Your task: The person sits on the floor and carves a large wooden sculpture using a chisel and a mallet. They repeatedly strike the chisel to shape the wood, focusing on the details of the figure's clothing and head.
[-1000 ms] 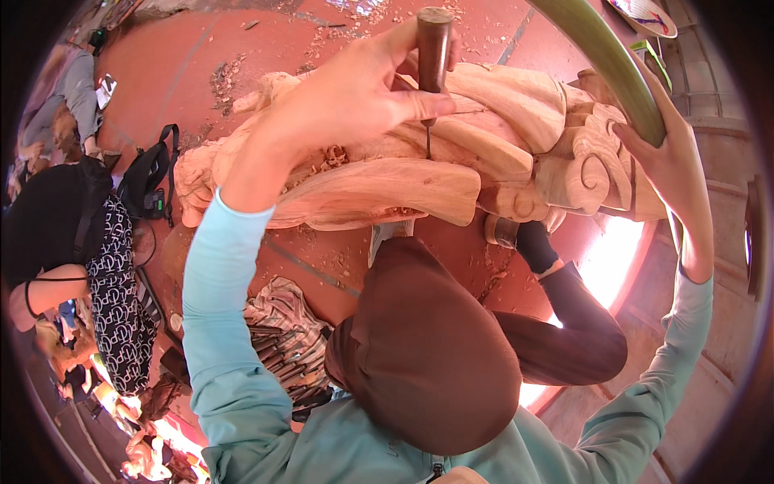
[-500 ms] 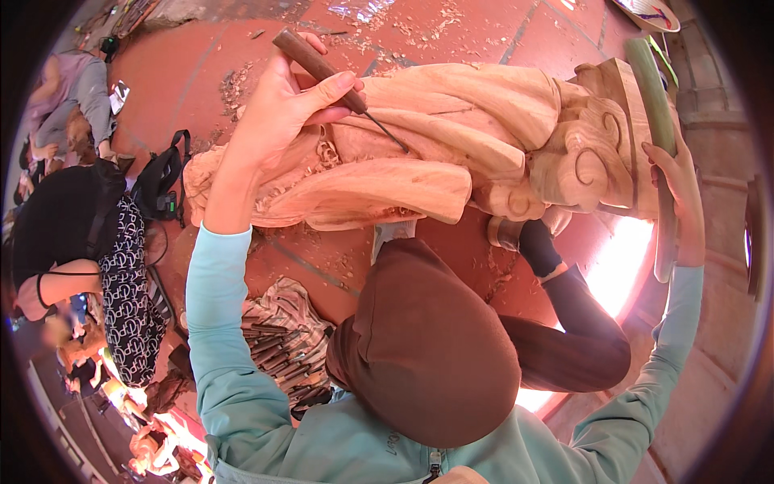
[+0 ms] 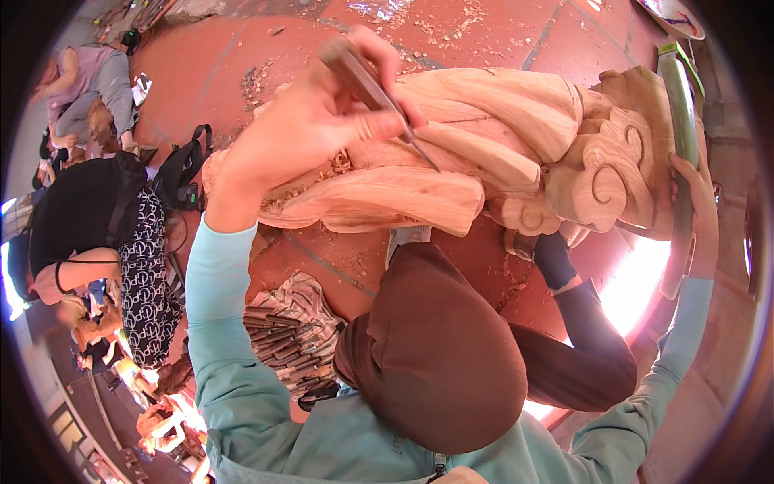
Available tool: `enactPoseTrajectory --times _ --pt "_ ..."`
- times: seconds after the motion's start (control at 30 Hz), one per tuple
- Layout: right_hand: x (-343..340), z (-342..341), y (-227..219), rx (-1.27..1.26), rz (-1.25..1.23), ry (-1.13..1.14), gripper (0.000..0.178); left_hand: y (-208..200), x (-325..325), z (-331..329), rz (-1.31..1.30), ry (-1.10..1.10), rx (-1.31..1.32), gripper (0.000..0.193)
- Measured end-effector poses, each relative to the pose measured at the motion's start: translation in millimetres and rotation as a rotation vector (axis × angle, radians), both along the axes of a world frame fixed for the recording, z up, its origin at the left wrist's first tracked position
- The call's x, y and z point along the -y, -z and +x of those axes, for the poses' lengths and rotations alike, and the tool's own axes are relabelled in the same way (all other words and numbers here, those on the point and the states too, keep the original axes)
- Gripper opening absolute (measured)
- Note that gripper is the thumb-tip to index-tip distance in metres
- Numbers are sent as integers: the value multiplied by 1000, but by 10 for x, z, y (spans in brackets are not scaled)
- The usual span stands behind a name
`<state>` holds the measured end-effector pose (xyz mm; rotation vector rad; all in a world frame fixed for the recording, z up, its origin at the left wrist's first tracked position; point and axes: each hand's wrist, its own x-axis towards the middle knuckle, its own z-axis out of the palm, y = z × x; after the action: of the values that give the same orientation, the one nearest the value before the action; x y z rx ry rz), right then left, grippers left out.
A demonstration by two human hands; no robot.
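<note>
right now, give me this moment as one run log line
left hand: grips chisel, tip on wood carving | right hand: holds green mallet at carving's end | floor: wood chips

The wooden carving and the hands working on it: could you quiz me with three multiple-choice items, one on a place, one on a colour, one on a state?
1. Where does the roll of spare carving tools lie?
A. on the floor below the pale wooden carving
B. on top of the carving
C. in the right hand

2. What colour are the person's sleeves?
A. red
B. light teal
C. black

3. How does the left hand stand?
A. open and flat on the floor
B. closed round a chisel whose tip meets the wood
C. holding nothing, hanging in the air

Answers: 1 A, the tools lie spread on a cloth on the red floor beside the left arm. 2 B, both forearms wear light teal. 3 B, the fingers wrap the handle and the blade touches a fold of the carving.
</note>
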<state>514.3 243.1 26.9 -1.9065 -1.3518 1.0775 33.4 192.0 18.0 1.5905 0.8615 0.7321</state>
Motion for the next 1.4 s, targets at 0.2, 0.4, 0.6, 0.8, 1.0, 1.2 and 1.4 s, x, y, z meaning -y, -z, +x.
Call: enactPoseTrajectory --times 0.2,0.4,0.6,0.8,1.0,1.2,1.4 --pt "-89 142 103 38 -2 59 54 108 139 -260 -153 -334 193 34" --pt "-46 100 64 -22 -9 15 55 317 448 -192 -85 -382 273 33" --pt "27 -19 21 -39 59 -15 58 41 666 -272 -45 -420 194 29" --pt "-56 168 142 -116 -11 41 62 206 849 45 50 -335 361 31" --pt "-25 48 66 -86 71 -61 66 320 930 50 105 -417 348 35" --pt "-8 25 60 -60 53 -60 66 234 994 -64 213 -628 121 42" --pt "-20 62 64 -58 55 -23 64 360 946 135 168 -621 295 40"
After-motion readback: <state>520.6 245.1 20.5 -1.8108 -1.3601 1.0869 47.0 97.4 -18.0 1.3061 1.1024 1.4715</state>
